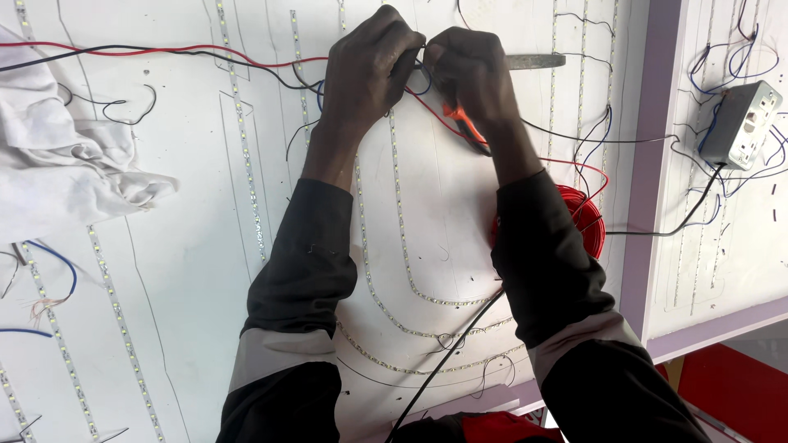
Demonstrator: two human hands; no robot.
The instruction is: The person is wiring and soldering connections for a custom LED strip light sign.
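Observation:
My left hand (369,70) and my right hand (469,74) meet near the top centre of a white board (189,246). Their fingertips pinch thin red and black wires (246,57) together. My right hand also holds an orange-handled tool (464,125), whose handle sticks out below the palm. Thin light strips (246,172) are laid in lines and curves over the board. A grey flat metal piece (535,61) lies just right of my right hand.
A coil of red wire (587,217) lies by my right forearm. White cloth (57,156) sits at the left edge. A grey box (743,125) with blue and black wires lies on a second white board at right, past a purple frame (652,164).

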